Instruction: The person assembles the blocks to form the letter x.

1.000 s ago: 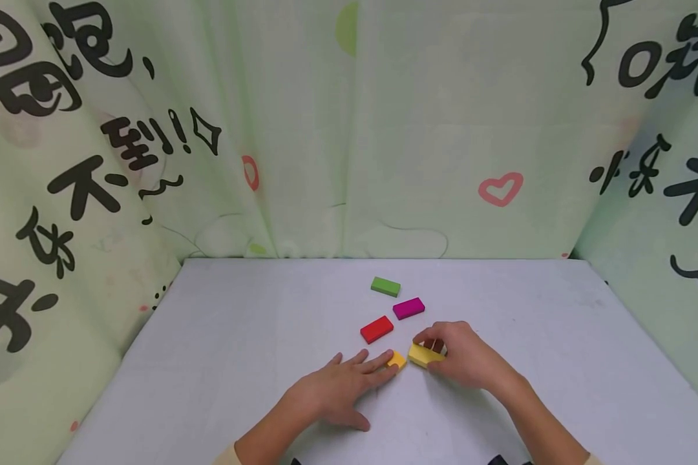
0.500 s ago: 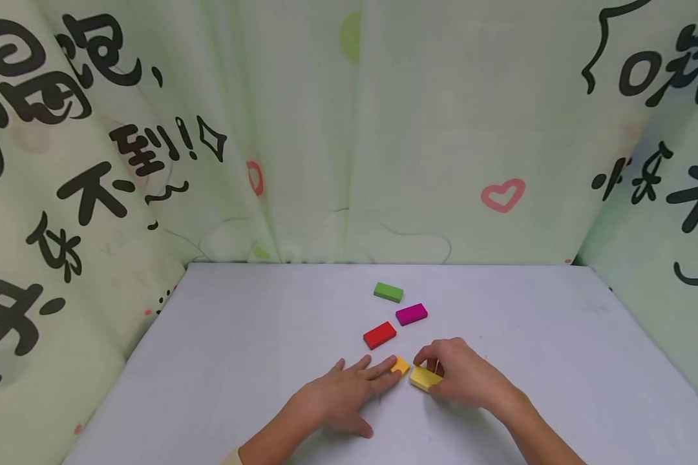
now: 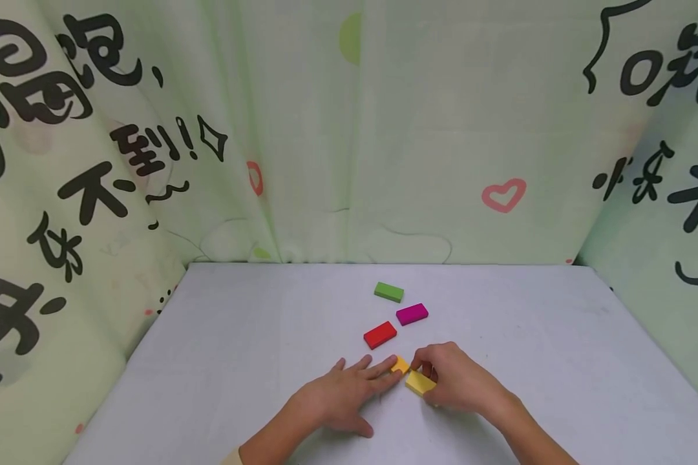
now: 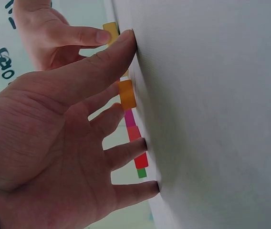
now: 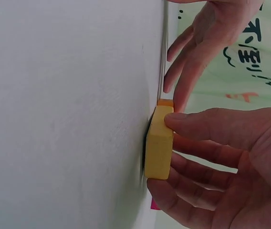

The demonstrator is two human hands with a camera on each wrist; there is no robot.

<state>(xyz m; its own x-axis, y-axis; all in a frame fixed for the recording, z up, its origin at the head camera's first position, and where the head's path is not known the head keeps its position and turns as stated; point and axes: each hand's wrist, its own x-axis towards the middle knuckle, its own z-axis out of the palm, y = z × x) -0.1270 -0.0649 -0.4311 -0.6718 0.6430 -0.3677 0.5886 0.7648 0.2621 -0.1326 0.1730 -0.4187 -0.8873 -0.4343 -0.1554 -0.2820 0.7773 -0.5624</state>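
Your right hand pinches the yellow block and has slid it back along the bench until it sits just beside the orange block, which your flat, relaxed left hand steadies; they look nearly joined.

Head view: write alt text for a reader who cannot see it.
Two bare hands work at the near edge of a white table: the right hand pinches a yellow block, and the left hand lies flat with its fingertips on an orange block. Beyond them lie red, magenta and green blocks, before a printed curtain.
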